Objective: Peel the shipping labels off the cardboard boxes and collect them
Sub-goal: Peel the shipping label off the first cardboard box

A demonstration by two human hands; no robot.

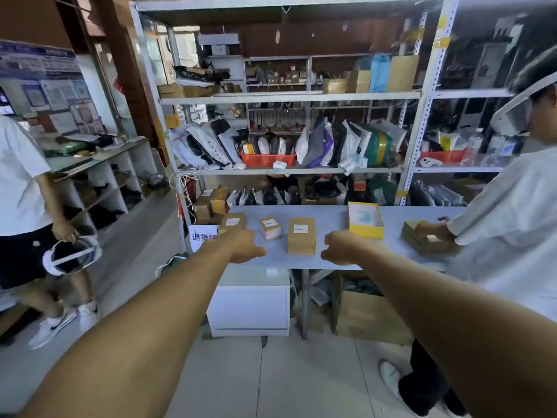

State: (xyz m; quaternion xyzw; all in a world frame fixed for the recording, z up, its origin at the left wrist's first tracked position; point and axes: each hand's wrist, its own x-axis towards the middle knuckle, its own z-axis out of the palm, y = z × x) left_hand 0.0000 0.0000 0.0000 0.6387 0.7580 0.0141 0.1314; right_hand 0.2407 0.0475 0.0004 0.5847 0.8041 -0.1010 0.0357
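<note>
- Three cardboard boxes stand in a row on the grey table (pixel 331 218), each with its shipping label in place on top: left box (pixel 233 223), small middle box (pixel 270 228), tall right box (pixel 301 236).
- Labels counted: one on the left box (pixel 232 221), one on the middle box (pixel 269 222), one on the right box (pixel 300 228). None appears lifted or torn at this range.
- Progress, as judged: no peeling is evident on these three; all three labels remain to be removed and collected.
- One yellow open box (pixel 366 220) sits just right of the row. It may serve as the collection point; its contents are pale and too blurred to identify as labels.
- Left hand (pixel 242 246) reaches out over the near table edge, in front of the left box and hiding that box's lower corner. Fingers are loosely curled and hold nothing.
- Right hand (pixel 340 248) reaches out near the front edge, just right of the tall box and apart from it. Fingers are loosely curled; nothing is held.
- One further stack of flat cardboard boxes (pixel 429 241) lies at the table's right end under the hand of a second person (pixel 512 224) in a white shirt.
- One more person (pixel 21 188) stands at far left, carrying a white headset.
- Shelving (pixel 289 96) behind the table holds many parcels and bags, not counted.
</note>
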